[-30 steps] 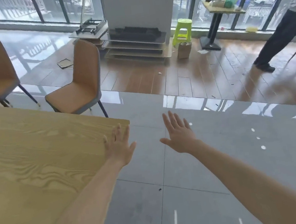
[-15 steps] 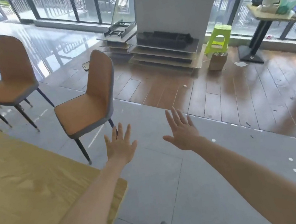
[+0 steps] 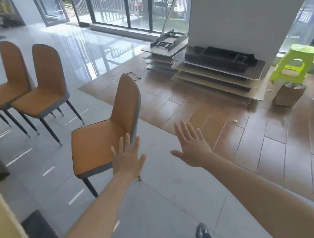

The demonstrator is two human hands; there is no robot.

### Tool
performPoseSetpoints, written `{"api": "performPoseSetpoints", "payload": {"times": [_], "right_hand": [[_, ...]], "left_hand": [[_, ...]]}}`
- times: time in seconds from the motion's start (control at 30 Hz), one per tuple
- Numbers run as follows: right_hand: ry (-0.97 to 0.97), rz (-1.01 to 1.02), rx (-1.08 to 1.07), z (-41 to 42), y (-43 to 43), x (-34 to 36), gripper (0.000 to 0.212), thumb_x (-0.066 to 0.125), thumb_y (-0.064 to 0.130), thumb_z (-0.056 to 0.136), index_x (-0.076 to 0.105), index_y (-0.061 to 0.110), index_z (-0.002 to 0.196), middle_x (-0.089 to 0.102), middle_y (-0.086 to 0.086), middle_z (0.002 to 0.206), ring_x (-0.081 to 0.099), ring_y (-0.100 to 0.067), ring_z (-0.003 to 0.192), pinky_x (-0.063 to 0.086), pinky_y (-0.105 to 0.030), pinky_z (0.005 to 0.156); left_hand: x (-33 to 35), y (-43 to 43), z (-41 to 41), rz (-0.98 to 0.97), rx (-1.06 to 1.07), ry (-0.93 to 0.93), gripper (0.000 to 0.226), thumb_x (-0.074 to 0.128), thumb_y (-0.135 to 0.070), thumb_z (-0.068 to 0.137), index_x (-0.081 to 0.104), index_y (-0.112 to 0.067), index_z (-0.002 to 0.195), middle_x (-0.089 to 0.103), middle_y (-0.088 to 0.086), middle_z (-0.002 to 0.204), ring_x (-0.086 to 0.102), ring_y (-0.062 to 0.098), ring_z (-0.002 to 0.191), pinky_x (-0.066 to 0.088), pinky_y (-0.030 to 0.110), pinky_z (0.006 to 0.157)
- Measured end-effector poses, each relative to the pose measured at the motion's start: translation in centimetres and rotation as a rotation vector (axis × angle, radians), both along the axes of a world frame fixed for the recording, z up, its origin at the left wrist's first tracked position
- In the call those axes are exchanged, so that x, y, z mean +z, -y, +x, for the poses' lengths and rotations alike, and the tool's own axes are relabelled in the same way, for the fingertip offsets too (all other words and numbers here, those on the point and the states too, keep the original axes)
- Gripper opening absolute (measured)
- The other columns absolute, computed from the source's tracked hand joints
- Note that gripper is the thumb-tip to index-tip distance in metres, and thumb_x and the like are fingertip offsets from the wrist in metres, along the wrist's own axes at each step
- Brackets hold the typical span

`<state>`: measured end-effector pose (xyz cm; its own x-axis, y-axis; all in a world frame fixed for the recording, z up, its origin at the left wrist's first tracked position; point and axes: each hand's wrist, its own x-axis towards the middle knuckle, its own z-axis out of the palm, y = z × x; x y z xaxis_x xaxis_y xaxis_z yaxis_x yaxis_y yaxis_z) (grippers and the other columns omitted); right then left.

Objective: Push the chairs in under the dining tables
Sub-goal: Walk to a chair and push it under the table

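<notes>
Both hands are held out flat, backs up, fingers straight and spread, nothing gripped: left hand (image 3: pixel 127 160), right hand (image 3: pixel 193 148).

Open grey tile floor (image 3: pixel 162 198) is seen below and between the two hands. A plank floor (image 3: pixel 254 136) begins just past the right fingertips. The light wood table (image 3: pixel 5 228) is cut off at the lower left, well to the left of the left fingers (image 3: pixel 126 142), and a strip of bare tile is left between its edge and the nearest chair (image 3: pixel 95 145).

The nearest chair is stood upright on its legs. Its seat front is pointed left, toward the table side, and its backrest rises beyond the left fingertips — long axis upright, leaning slightly back.

The rear corner of the seat is overlapped by the left fingertips; contact cannot be told. The right fingers are well apart from it, to its right.

A second chair (image 3: pixel 44 89) and a third chair (image 3: pixel 10 82) are set side by side, far to the left beyond the left fingers — facing the same way.
</notes>
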<state>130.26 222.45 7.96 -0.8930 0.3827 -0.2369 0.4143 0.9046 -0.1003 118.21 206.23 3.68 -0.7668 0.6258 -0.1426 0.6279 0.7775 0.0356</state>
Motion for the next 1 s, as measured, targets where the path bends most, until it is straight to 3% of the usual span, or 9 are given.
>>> {"api": "performPoseSetpoints", "payload": {"times": [0.43, 0.73, 1.0], "right_hand": [[-0.038, 0.036, 0.341, -23.2, -22.1, 1.4, 0.083, 0.031, 0.053, 0.097, -0.026, 0.018, 0.146, -0.028, -0.007, 0.156, -0.022, -0.026, 0.145, -0.009, -0.043, 0.118], [-0.006, 0.034, 0.582, -42.4, -28.1, 0.0, 0.083, 0.032, 0.050, 0.098, -0.029, 0.019, 0.145, -0.030, -0.007, 0.155, -0.024, -0.025, 0.145, -0.010, -0.043, 0.118], [0.030, 0.045, 0.874, -58.8, -28.2, 1.2, 0.080, 0.031, 0.048, 0.099, -0.029, 0.020, 0.144, -0.030, -0.006, 0.155, -0.024, -0.025, 0.145, -0.010, -0.043, 0.118]], "left_hand": [[2.0, -17.2, -16.2, 0.037, 0.379, 0.039, 0.062, 0.018, -0.051, 0.099, -0.006, -0.028, 0.151, -0.011, 0.006, 0.160, -0.004, 0.028, 0.149, -0.001, 0.054, 0.117], [-0.4, -24.3, -32.0, 0.023, 0.559, 0.009, 0.064, 0.016, -0.055, 0.097, -0.007, -0.028, 0.151, -0.010, 0.007, 0.160, -0.008, 0.026, 0.148, 0.003, 0.051, 0.118], [0.7, -25.5, -42.0, 0.054, 0.824, 0.050, 0.062, 0.016, -0.050, 0.100, -0.008, -0.026, 0.151, -0.012, 0.008, 0.160, -0.010, 0.026, 0.148, 0.001, 0.050, 0.118]]}}
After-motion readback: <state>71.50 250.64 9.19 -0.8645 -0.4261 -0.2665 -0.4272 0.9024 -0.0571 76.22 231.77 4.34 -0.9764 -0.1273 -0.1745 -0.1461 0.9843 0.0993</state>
